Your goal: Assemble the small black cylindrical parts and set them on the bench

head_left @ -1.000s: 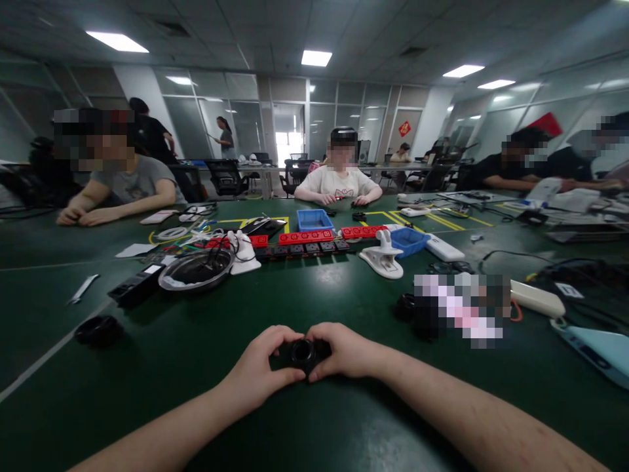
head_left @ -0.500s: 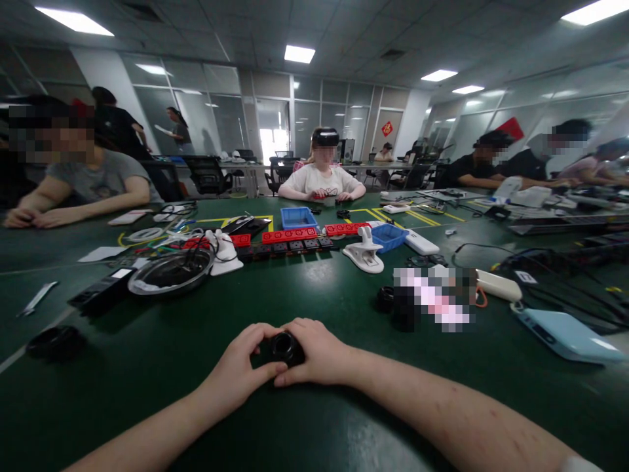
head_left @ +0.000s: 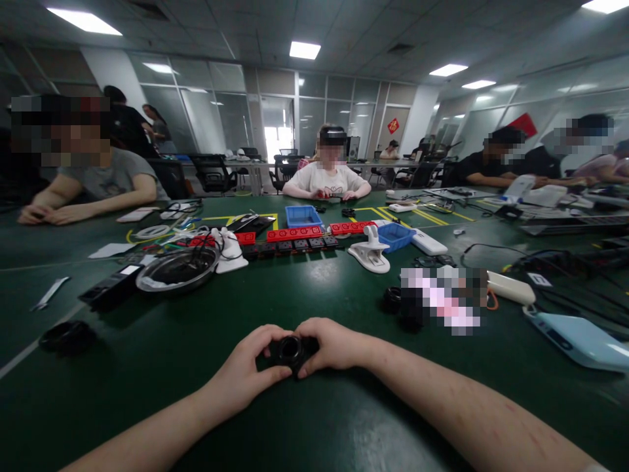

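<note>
Between my two hands is a black round part with an open hole (head_left: 291, 353), its hole tipped up toward me; the exact kind I cannot make out. My left hand (head_left: 253, 360) grips it from the left, index finger along the far side and thumb at the near edge. From the right, my right hand (head_left: 334, 346) holds it with curled fingers and thumb, hiding part of that side. Both hands are low over the green table (head_left: 314, 426). To the left lies a coiled black item (head_left: 67, 337); a smaller black ring-shaped piece (head_left: 392, 299) is at the right.
Ahead are red strips (head_left: 295, 234), a blue tray (head_left: 303, 216), a white clip base (head_left: 369, 250) and a round metal dish (head_left: 177, 278). At left lies a wrench (head_left: 50, 293); at right, a light-blue power bank (head_left: 580, 337). A co-worker (head_left: 328, 177) sits opposite.
My right hand's fingers have drawn slightly off the part's middle to the right, so more of its black body shows. The whole view has shifted a little.
</note>
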The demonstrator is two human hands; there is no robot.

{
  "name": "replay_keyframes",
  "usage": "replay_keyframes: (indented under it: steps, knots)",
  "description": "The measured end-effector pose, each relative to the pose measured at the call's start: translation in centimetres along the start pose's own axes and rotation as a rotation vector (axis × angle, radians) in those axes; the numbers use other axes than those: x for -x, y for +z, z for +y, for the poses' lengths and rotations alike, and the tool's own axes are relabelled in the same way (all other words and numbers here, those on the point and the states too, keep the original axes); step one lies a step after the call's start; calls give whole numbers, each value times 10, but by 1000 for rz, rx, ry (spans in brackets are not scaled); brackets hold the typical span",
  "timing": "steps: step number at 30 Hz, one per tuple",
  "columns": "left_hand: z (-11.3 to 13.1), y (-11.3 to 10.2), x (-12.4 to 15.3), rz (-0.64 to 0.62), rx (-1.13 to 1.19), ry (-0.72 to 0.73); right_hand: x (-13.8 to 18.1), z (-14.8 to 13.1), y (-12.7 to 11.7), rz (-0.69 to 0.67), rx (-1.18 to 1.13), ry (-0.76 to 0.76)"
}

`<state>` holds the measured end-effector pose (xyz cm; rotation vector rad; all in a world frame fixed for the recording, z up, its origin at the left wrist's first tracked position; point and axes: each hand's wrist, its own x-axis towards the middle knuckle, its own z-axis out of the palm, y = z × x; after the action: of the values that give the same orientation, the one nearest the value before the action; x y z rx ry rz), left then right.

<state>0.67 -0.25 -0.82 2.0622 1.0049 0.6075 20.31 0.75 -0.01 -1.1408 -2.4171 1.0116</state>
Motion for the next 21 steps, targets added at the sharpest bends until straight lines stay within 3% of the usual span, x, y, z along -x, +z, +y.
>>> replay_keyframes:
  steps: [5,12,14,18,21]
  knots:
    - [3,2,0,52,-38,-46,-2,-5,7,71,115,78]
    - [5,4,1,157,-72,-50,-2,-18,26,293,399,189]
    - [7,0,1,109,-55,-17,-1,-17,22,258,333,122]
    - [13,-9,2,-28,-14,43,0,-8,3,20,89,-100]
    - [17,-12,3,-55,-12,47,-2,-1,-6,-82,36,-126]
